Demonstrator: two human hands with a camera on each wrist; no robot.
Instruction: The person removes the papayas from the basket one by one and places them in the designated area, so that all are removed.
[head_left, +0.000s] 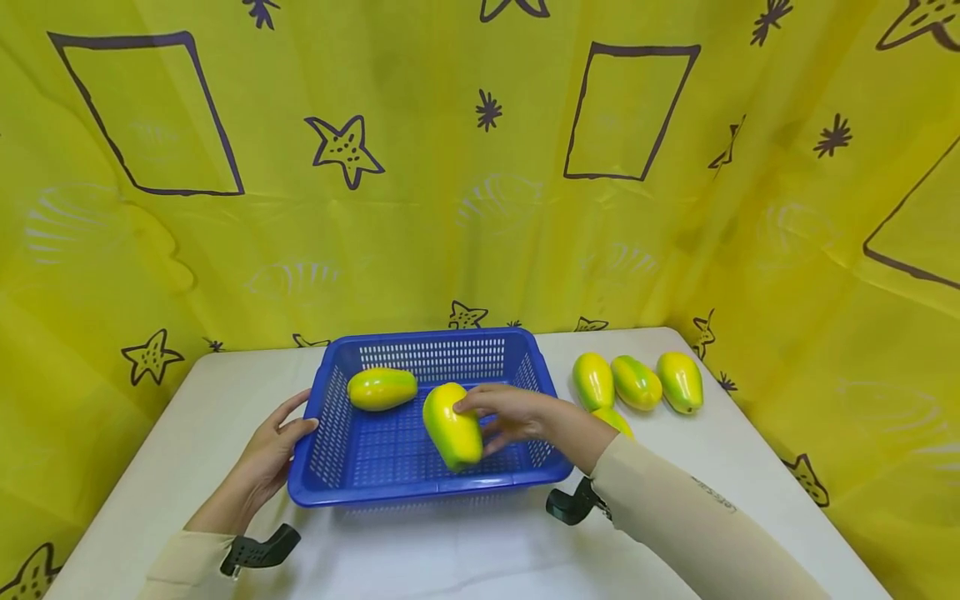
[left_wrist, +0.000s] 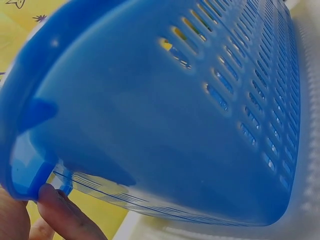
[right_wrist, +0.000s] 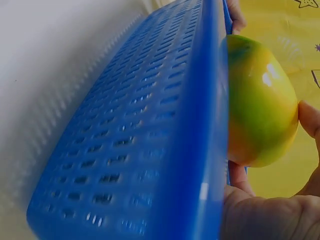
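My right hand (head_left: 513,414) grips a yellow-green papaya (head_left: 452,427) over the right half of a blue plastic basket (head_left: 431,481). In the right wrist view, thumb and fingers lie around the papaya (right_wrist: 260,100), part of which the basket rim (right_wrist: 202,125) hides. At the basket's left side, my left hand (head_left: 272,446) pinches the rim, thumb on top. The left wrist view shows the left hand's fingers (left_wrist: 67,212) at the rim's corner. Inside the basket, at the back left, another papaya (head_left: 382,389) lies on its side.
Several more papayas (head_left: 637,382) lie on the white table (head_left: 420,554) to the right of the basket; one of them (head_left: 613,421) is partly covered by my right forearm. A yellow curtain (head_left: 435,242) with dark drawings encloses the table's back and sides.
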